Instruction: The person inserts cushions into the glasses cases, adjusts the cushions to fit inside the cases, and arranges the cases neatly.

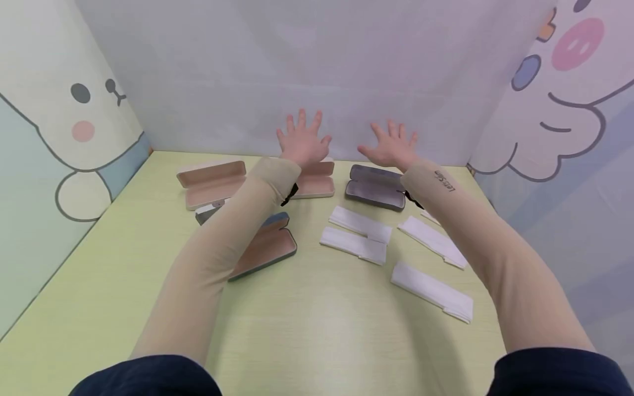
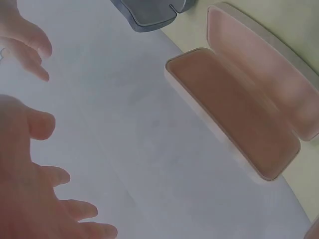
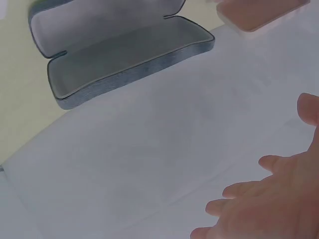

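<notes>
Both hands are held out over the table's far edge with fingers spread, gripping nothing. My left hand (image 1: pixel 302 144) is above a pink-lined glasses case (image 1: pixel 317 187), which lies open. Near my right hand (image 1: pixel 391 146) is a dark glasses case (image 1: pixel 376 187) with a grey lining, also open. In the left wrist view the pink-lined case (image 2: pixel 239 109) is apart from the fingers. The dark case (image 3: pixel 129 64) is likewise apart from the right hand in the right wrist view. My left forearm hides parts of the cases beneath it.
Another pink-lined case (image 1: pixel 213 184) stands at the back left, and a blue-edged case (image 1: pixel 264 250) lies nearer. Folded white cloths (image 1: pixel 359 223) lie centre and right, one cloth (image 1: pixel 433 291) closer to me. A fabric wall (image 1: pixel 317 71) rises behind the table (image 1: pixel 317 330).
</notes>
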`<state>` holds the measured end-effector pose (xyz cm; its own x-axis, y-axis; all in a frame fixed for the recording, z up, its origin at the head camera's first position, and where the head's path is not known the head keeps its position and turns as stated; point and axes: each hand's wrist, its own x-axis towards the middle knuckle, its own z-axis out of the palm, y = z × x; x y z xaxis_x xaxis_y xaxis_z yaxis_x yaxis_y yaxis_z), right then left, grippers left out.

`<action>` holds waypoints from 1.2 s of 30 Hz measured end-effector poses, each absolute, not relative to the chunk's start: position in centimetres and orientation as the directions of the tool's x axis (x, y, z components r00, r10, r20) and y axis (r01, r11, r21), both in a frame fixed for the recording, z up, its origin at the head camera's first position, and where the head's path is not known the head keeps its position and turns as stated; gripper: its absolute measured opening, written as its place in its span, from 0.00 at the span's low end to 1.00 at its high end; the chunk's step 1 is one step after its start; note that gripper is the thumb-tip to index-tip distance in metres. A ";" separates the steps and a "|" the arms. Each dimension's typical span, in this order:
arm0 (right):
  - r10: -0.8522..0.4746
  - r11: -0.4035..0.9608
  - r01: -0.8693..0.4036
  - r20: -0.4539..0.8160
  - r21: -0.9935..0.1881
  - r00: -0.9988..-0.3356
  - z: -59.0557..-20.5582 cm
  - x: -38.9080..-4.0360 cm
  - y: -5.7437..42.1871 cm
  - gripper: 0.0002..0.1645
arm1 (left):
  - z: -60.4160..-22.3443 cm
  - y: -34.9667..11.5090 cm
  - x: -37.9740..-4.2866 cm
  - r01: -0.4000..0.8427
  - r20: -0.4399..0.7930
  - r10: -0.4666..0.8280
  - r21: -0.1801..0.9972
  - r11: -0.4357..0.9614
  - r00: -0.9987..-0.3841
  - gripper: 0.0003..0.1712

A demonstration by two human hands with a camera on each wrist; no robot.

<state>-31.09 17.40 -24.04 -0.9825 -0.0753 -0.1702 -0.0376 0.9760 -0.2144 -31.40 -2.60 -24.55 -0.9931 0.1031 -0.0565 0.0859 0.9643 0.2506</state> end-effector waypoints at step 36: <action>-0.016 0.972 0.031 -0.195 -0.233 -0.981 -27.4 -27.1 26.6 0.48 | -27.4 1.7 -30.8 0.178 -0.070 0.202 0.256 0.950 -0.977 0.35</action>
<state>-27.13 26.57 -27.41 -0.9807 -0.0155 -0.1948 0.0309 0.9720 -0.2331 -30.78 1.72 -27.38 -0.9769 0.2018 -0.0702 0.1779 0.9502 0.2560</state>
